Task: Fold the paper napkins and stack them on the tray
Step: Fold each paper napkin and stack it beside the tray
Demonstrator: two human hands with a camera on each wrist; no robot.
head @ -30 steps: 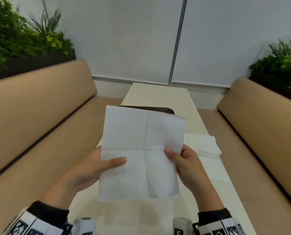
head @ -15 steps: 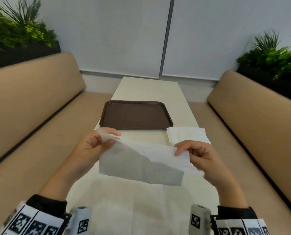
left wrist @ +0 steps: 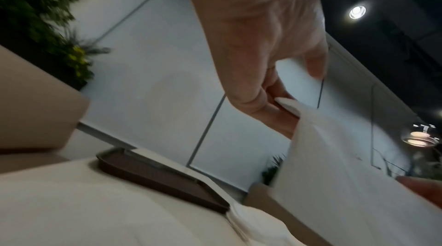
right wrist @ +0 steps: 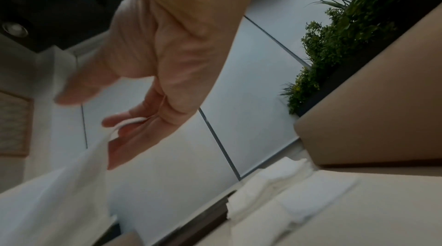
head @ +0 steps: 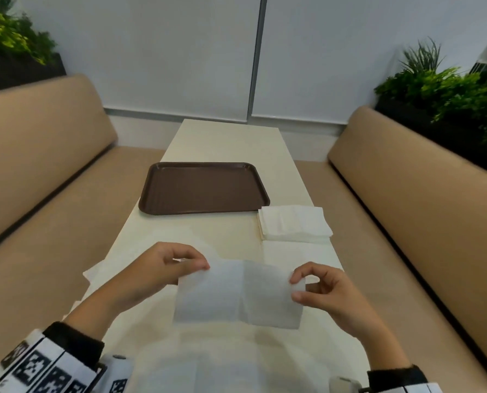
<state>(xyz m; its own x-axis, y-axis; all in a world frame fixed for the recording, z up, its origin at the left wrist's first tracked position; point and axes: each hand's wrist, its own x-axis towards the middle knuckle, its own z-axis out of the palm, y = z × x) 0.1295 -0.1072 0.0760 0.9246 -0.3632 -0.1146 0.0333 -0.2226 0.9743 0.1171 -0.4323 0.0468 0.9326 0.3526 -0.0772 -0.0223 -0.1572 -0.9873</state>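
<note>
White, soft rectangular napkin (head: 238, 293), creased down its middle, pinched by left hand (head: 157, 275) and right hand (head: 326, 292) fingers.

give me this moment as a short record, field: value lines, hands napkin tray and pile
left hand: pinches the napkin's upper left corner
right hand: pinches the napkin's upper right corner
napkin: white, folded in half, held above the table
tray: brown, no napkins on it
napkin pile: on the table at the tray's near right corner
</note>
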